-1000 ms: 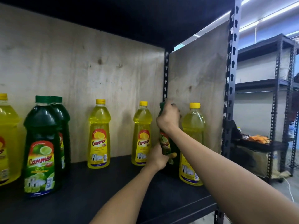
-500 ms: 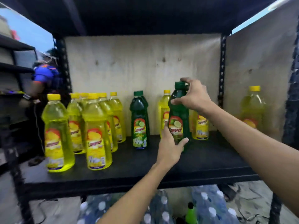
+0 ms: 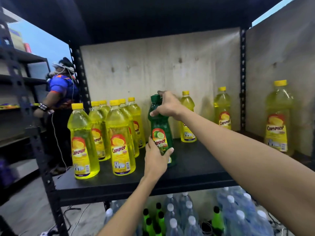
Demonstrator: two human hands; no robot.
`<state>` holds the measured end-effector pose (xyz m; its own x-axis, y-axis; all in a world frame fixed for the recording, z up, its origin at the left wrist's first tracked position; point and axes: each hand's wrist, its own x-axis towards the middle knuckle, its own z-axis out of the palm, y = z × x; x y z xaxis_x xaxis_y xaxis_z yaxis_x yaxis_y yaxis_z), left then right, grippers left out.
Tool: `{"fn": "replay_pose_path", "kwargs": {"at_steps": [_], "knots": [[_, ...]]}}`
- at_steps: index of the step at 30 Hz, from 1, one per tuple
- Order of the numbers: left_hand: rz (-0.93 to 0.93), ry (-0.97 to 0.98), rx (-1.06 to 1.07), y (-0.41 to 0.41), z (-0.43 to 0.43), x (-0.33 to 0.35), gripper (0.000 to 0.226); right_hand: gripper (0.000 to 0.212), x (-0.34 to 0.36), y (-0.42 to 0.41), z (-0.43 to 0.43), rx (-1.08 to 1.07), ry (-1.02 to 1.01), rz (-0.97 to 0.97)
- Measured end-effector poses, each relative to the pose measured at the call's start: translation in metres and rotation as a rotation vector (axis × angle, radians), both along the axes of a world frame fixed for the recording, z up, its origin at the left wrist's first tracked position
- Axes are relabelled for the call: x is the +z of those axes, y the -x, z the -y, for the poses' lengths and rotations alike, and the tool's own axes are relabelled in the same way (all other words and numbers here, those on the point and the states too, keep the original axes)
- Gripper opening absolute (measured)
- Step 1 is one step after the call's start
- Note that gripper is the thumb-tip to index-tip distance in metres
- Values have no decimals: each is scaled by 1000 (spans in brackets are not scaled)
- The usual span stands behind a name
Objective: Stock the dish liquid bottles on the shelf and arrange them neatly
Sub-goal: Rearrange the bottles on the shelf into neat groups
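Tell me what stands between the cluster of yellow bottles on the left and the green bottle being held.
Nothing: in the head view, only bare black shelf separates the yellow cluster from the green bottle.

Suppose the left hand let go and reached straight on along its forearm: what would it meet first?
Probably the green bottle itself, which the left hand already grips low; beyond it stands the plywood back panel, though depth is uncertain.

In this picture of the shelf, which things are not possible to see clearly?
Head view only:
- Green bottle: base and lower label covered by left hand; cap partly covered by right hand.
- Other green bottles: hidden, if any stand behind it.
- Small print on yellow bottles: too small.
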<state>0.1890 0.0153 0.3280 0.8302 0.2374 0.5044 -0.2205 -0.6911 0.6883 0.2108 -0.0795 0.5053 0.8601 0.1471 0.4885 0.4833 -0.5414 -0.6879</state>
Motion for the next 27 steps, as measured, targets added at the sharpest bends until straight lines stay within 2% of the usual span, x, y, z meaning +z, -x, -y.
{"fn": "replay_pose_path", "kwargs": {"at_steps": [6,8,10,11,13,15,17,18,20,22,24,27], "knots": [[37,-21,42,5,1,-7,101,107,-4,-4,4,47,-21,-21],[30,-6,32,10,1,-5,101,108,-8,0,4,63,-3,-3],[46,-69,102,18,9,0,103,106,-11,7,13,92,-14,-15],[99,-148,180,24,14,3,102,102,-12,12,22,95,-36,-15],[333,-274,257,35,33,10,94,84,-11,20,53,13,-87,42],[603,-324,143,38,63,19,74,59,-10,26,99,-168,-142,157],[679,-336,-83,30,98,28,53,47,-10,28,149,-434,-170,270],[613,-301,-218,23,118,31,45,48,-12,28,174,-596,-170,306],[362,-163,-458,5,160,36,39,54,-15,26,222,-895,-183,316],[123,-49,-596,-19,198,35,45,65,-22,22,256,-1045,-186,228],[-27,-11,-657,-44,235,29,55,79,-34,13,281,-1058,-166,105],[-164,-17,-669,-69,278,21,78,93,-50,-2,306,-943,-214,28]]}}
